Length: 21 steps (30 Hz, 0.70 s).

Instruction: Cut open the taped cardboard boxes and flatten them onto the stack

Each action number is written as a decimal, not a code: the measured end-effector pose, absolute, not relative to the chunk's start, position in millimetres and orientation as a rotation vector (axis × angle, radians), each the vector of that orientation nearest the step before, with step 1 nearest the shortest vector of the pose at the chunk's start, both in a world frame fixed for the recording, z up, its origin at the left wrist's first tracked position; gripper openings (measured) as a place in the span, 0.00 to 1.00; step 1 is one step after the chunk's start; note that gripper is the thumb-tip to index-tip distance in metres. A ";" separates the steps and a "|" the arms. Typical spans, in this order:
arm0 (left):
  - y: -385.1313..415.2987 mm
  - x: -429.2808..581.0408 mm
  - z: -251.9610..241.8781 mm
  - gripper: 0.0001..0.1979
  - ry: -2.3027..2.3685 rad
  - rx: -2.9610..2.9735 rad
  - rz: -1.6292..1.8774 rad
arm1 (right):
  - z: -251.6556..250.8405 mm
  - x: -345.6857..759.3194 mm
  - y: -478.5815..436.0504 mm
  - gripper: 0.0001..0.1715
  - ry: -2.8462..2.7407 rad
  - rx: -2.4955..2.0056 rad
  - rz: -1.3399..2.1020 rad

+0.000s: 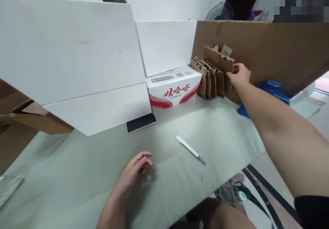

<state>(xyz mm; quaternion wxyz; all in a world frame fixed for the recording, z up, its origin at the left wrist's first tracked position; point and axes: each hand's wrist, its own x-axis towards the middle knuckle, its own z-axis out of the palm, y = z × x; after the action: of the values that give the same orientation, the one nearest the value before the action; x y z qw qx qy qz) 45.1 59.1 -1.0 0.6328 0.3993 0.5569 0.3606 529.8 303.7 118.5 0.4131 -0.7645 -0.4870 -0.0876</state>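
2 bare hands show in the head view, working at a table covered in pale green cloth. The right hand reaches to the back right, thumb and fingertips drawn together on the right end of a tall cardboard piece; how firm the pinch is cannot be told. The cardboard piece stands upright at the right of a row of folded cardboard, in front of a brown cardboard wall. The left hand, fingers loosely curled, has hold of nothing visible.

A light pinch should suit, since the card looks easy to crease; keeping it upright would help its notched top clear its neighbours. The left hand is best kept off the knife, whose blade is bare.

The folded cardboard is matt, brown and rough-edged. Just left of it sits a smooth, oblong white box with red curves and lettering. Flat white panels stand behind a thin, glossy black phone. The knife is slim, with a white handle and a grey blade.
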 end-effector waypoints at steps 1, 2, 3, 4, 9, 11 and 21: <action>59.8 46.6 -3.9 0.18 1.258 0.908 0.812 | 109.1 528.8 308.4 0.32 -1.189 -1.923 -0.156; 60.2 47.8 -6.5 0.18 1.246 0.903 0.806 | 98.7 528.2 312.6 0.33 -1.159 -1.930 -0.099; 60.3 48.8 -8.5 0.18 1.237 0.898 0.803 | 87.8 528.1 316.4 0.34 -1.138 -1.940 -0.059; 60.2 49.4 -10.0 0.18 1.231 0.893 0.801 | 76.6 528.5 319.8 0.33 -1.132 -1.947 -0.041; 61.9 50.8 -11.7 0.15 1.224 0.868 0.786 | 24.5 537.1 328.9 0.36 -1.243 -1.873 0.055; 63.1 51.5 -11.7 0.15 1.236 0.850 0.793 | 9.5 541.2 327.4 0.42 -1.277 -1.896 0.092; 64.3 59.6 -4.3 0.18 1.259 0.784 0.856 | 7.1 544.0 331.9 0.19 -1.242 -2.012 0.125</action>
<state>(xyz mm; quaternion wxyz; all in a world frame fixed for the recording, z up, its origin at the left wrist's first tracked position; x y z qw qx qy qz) 59.6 64.3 -4.3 0.6554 0.3459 0.5552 0.3776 544.0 331.9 7.1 0.3772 -0.7870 -0.4856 0.0490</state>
